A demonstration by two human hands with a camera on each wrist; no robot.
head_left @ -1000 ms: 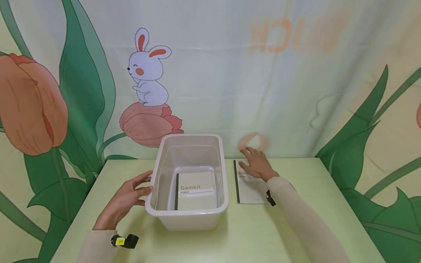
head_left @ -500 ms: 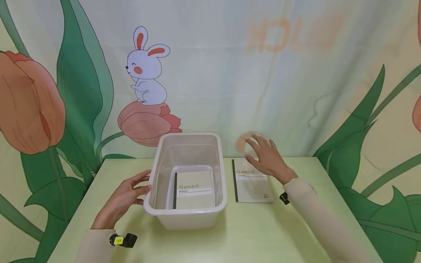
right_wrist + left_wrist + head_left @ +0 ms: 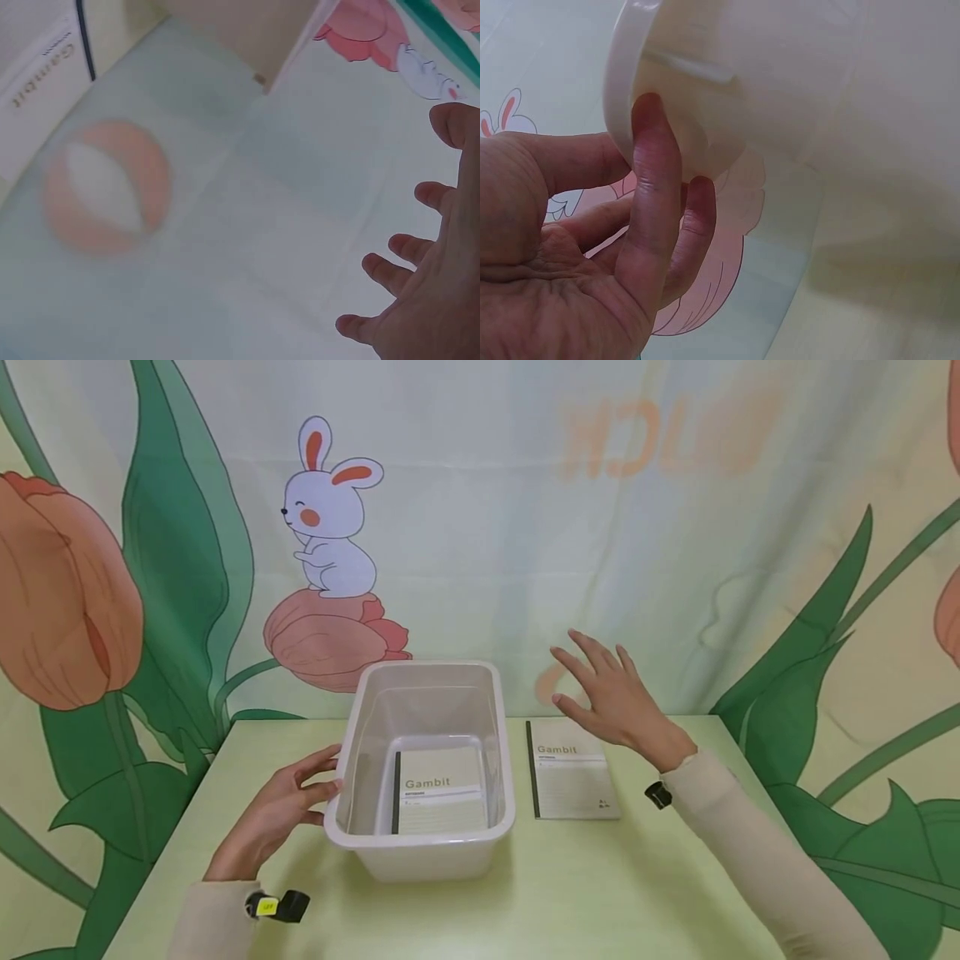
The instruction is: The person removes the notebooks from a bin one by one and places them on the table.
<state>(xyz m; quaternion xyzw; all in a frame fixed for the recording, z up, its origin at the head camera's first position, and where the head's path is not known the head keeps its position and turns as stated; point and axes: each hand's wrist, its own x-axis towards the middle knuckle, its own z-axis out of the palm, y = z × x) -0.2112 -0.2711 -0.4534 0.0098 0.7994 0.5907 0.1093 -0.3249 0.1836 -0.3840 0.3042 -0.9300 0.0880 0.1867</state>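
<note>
A white plastic bin [image 3: 422, 860] stands on the table, with a Gambit notebook [image 3: 441, 797] lying in it. My left hand [image 3: 281, 806] touches the bin's left side. In the left wrist view, its slightly bent fingers [image 3: 656, 187] meet the bin's rim and outer wall from outside. To the right of the bin, a second Gambit notebook [image 3: 573, 785] with a dark spine lies flat on the table. My right hand [image 3: 618, 702] is raised beyond this notebook's upper right corner, fingers spread, holding nothing. In the right wrist view, part of a notebook [image 3: 41, 86] shows at upper left.
The pale green table [image 3: 585, 893] ends at a printed curtain [image 3: 465, 527] just behind the bin. A rabbit and large tulips are printed on it. Black wrist straps [image 3: 279, 906] show at both sleeves.
My right hand has risen off the right notebook and moved back to the right, uncovering its cover. My left hand stays against the bin, and the view has shifted slightly.
</note>
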